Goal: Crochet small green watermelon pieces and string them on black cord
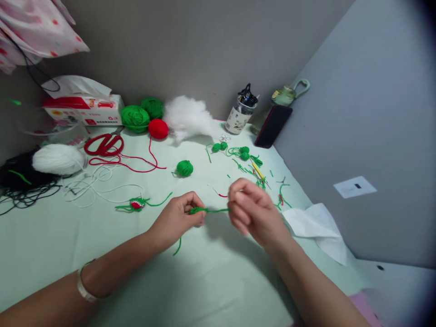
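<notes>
My left hand (180, 217) is closed in a pinch on a small green crocheted piece (196, 210), with a green yarn tail hanging below it. A taut green yarn strand (218, 210) runs from that piece to my right hand (254, 210), whose fingers are curled and pinched on the strand. Both hands hover just above the pale green table (102, 245), near its middle. A small red and green crocheted piece (136, 204) lies on the table to the left of my left hand.
Green yarn balls (135, 118), a red ball (158, 128), white stuffing (186, 117), red scissors (104, 144), white yarn (57, 159) and a tissue box (83, 109) sit at the back left. A jar (240, 116), dark phone (272, 126), green scraps (252, 168) and white tissue (315, 225) lie right.
</notes>
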Tool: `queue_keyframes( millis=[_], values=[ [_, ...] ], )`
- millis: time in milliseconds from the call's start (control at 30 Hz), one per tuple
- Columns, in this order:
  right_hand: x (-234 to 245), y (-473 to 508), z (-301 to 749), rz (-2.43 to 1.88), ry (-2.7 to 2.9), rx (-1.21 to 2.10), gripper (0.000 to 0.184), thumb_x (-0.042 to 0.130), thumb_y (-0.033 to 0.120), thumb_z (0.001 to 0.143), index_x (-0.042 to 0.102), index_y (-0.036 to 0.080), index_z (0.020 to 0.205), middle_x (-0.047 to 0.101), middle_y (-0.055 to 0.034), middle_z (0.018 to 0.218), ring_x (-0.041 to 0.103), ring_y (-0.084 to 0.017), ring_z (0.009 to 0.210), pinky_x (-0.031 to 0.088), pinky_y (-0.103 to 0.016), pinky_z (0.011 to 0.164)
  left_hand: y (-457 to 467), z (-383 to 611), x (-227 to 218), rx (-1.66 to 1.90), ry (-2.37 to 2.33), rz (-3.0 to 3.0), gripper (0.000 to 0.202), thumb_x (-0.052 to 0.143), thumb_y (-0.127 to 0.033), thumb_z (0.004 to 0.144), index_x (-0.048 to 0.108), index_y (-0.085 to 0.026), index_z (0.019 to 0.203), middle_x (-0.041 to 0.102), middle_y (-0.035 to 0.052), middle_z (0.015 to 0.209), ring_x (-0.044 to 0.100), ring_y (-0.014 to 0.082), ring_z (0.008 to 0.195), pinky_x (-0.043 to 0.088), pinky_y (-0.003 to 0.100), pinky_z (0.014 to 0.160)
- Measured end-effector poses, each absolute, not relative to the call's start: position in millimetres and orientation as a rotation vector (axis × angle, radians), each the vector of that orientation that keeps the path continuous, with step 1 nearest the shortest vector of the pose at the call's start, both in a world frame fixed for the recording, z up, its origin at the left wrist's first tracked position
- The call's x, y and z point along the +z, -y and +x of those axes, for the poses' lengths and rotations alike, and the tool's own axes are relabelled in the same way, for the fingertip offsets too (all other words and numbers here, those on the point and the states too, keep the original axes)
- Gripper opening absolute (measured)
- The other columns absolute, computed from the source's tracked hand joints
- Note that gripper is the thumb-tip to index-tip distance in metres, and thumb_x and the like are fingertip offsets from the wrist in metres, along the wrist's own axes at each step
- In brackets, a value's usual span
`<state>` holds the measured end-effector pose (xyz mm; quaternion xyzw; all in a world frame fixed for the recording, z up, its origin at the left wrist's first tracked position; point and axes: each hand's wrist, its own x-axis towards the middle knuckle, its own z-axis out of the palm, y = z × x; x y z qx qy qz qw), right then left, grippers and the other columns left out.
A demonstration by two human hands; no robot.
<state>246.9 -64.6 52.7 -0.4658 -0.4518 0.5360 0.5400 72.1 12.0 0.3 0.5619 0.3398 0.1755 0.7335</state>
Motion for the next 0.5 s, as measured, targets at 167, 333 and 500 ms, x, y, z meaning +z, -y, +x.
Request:
queue_keyframes(
  millis=[167, 333, 500],
  values=[
    [68, 69, 266, -1.060, 0.993, 1.058, 0.013, 0.057, 0.031, 0.095, 0.054, 0.022, 0.086, 0.030, 0.0096, 0.055, 0.027, -0.006, 0.040, 0.027, -0.019, 0.039, -14, 70, 6, 0.344, -0.749, 1.269, 0.016, 0.069, -0.032, 0.081, 0.060, -0.019, 0.084, 0.056, -0.0060, 0.053, 0.051, 0.0106, 0.049, 0.042, 0.023, 0.054],
    [63, 67, 283, -1.262, 1.159, 0.935, 0.008, 0.061, 0.030, 0.094, 0.062, 0.021, 0.094, 0.052, 0.0041, 0.060, 0.050, -0.010, 0.050, 0.038, -0.023, 0.046, -20, 66, 16, 0.393, -0.733, 1.252, 0.020, 0.071, -0.034, 0.081, 0.069, -0.019, 0.093, 0.070, 0.0016, 0.073, 0.067, 0.0167, 0.073, 0.050, 0.027, 0.072],
    [58, 65, 287, -1.417, 1.557, 0.658, 0.007, 0.066, 0.023, 0.090, 0.072, 0.022, 0.086, 0.063, -0.0020, 0.079, 0.059, -0.014, 0.074, 0.046, -0.027, 0.063, -20, 65, 21, 0.353, -0.713, 1.283, 0.021, 0.067, -0.037, 0.085, 0.070, -0.021, 0.099, 0.074, 0.0040, 0.091, 0.070, 0.0198, 0.089, 0.051, 0.029, 0.083]
  ],
)
